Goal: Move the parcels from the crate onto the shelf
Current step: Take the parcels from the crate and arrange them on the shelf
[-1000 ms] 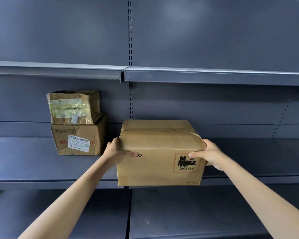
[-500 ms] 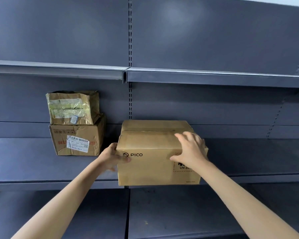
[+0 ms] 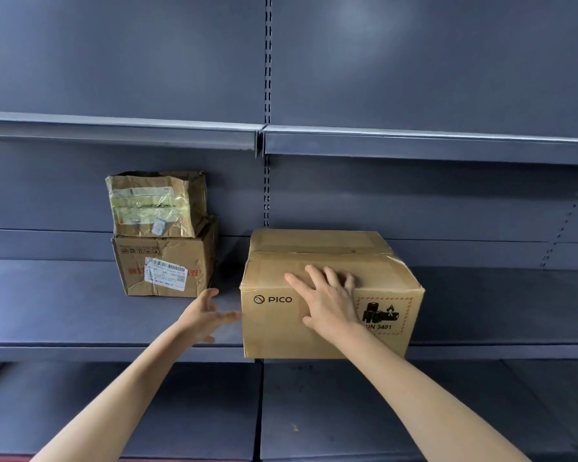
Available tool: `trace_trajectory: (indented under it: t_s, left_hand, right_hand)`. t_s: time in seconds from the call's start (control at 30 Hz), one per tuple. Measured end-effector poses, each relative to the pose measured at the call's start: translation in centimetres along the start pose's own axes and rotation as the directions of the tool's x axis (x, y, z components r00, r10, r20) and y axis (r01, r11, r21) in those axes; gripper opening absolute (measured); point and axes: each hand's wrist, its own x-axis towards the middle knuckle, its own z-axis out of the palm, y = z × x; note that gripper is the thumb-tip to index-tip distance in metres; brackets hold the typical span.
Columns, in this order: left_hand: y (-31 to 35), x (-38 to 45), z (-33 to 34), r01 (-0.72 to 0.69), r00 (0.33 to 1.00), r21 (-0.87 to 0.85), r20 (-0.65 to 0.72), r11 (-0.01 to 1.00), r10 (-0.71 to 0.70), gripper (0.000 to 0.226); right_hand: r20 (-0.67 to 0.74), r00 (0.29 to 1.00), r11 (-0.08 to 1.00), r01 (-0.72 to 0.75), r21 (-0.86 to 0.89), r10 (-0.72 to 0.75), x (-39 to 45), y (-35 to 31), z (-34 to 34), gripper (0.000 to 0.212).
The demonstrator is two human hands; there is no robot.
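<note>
From the head camera I am seeing the PICO box (image 3: 274, 325) sitting on the middle shelf (image 3: 64, 328), its front face flush with the shelf's front edge and just right of the upright seam. My right hand (image 3: 327, 303) is lying flat against the box's front face, fingers straight and spread, the tips reaching over the top front edge; it is pressing, not gripping. My left hand (image 3: 204, 316) is hanging in the air just left of the box, fingers loosely spread and slightly blurred, holding nothing and not touching the cardboard. Further left on the same shelf, a crumpled taped parcel (image 3: 154, 205) is resting on top of a labelled parcel (image 3: 164, 266), well apart from the box.
</note>
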Motion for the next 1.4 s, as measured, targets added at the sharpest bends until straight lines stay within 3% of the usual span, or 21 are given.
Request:
trace_trajectory:
  t_s: [0.2, 0.4, 0.9, 1.17, 1.4]
  left_hand:
    - [-0.7, 0.1, 0.1, 0.003, 1.000, 0.029, -0.011, 1.000, -0.003, 0.081]
    - [-0.3, 0.2, 0.2, 0.000, 1.000, 0.040, -0.029, 0.999, 0.001, 0.078]
    - [3.1, 3.1, 3.5, -0.057, 0.995, 0.219, -0.066, 0.974, 0.073, 0.084]
    - [6.3, 5.3, 5.3, -0.280, 0.958, 0.261, 0.134, 0.924, 0.253, 0.108]
    - [5.4, 5.8, 5.8, -0.362, 0.928, 0.250, 0.182, 0.898, 0.324, 0.092]
  right_hand:
    - [-0.045, 0.997, 0.998, 0.055, -0.007, -0.055, -0.3, 1.4, 0.3, 0.079]
    - [-0.121, 0.975, 0.981, 0.175, -0.090, -0.185, -1.0, 5.4, 0.7, 0.101]
    - [-0.137, 0.864, 0.874, 0.484, -0.031, -0.484, -3.9, 16.8, 0.4, 0.097]
    - [-0.167, 0.844, 0.856, 0.517, 0.000, -0.510, -3.4, 18.4, 0.8, 0.098]
    - [-0.174, 0.848, 0.861, 0.509, 0.003, -0.501, -3.3, 18.7, 1.3, 0.100]
